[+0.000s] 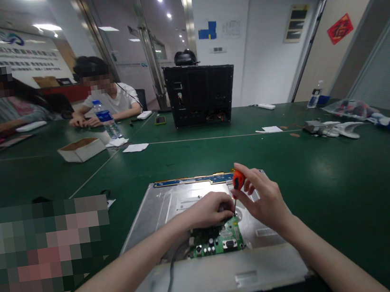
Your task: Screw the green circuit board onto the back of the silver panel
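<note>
My right hand (pixel 265 199) grips a small screwdriver (pixel 238 179) by its orange and black handle, thumb and fingers around it. The shaft points down at the top right corner of a green circuit board (pixel 215 242). Close to the tip is my left hand (pixel 212 209), its fingers curled and pinched; what they hold, if anything, is hidden. The board lies on the silvery metal back of a flat display panel (pixel 275 265), partly covered by my left hand. A blue circuit strip (pixel 185 181) runs along the panel's far edge.
A grey cable (pixel 170 283) crosses the panel's near left. Beyond stand a black monitor casing (pixel 202 94), a white open box (pixel 82 150) and a water bottle (pixel 106 119). White and grey parts (pixel 332 129) lie at right. Two people sit across the green table (pixel 358 182) at far left.
</note>
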`<state>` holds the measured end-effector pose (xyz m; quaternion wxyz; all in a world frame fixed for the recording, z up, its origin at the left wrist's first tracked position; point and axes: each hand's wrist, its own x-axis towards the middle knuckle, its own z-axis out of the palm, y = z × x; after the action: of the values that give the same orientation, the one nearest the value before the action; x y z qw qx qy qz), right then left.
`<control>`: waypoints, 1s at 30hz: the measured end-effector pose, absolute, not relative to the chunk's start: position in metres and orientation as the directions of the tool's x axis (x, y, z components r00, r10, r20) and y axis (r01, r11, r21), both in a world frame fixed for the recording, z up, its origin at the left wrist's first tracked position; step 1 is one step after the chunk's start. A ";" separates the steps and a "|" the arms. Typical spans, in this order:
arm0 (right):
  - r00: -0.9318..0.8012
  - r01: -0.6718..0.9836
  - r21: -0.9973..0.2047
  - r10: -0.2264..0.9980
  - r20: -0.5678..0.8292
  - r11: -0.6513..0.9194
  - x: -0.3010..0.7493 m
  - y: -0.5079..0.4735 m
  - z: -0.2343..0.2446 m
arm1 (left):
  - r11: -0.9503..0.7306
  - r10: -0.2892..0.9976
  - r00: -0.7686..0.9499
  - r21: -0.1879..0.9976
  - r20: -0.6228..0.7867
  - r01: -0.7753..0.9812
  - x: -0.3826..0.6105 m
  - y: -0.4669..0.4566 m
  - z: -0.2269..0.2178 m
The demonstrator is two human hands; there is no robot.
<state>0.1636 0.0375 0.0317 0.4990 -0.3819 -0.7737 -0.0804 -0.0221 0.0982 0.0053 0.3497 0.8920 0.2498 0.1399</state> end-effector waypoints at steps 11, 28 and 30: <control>-0.213 0.612 -0.285 0.501 0.839 0.738 0.163 0.037 0.030 | -0.686 0.506 0.853 0.658 0.127 0.310 -0.022 0.101 -0.002; -0.211 0.595 -0.266 0.467 0.858 0.758 0.163 0.038 0.029 | -0.740 0.499 0.855 0.585 0.143 0.333 -0.020 0.101 -0.003; -0.208 0.596 -0.266 0.466 0.860 0.758 0.163 0.038 0.030 | -0.741 0.498 0.856 0.583 0.142 0.334 -0.020 0.101 -0.004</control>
<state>0.1631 0.0377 0.0296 0.5280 -0.3426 -0.7746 -0.0618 -0.0198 0.1014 -0.0037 0.2804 0.9215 0.2258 0.1456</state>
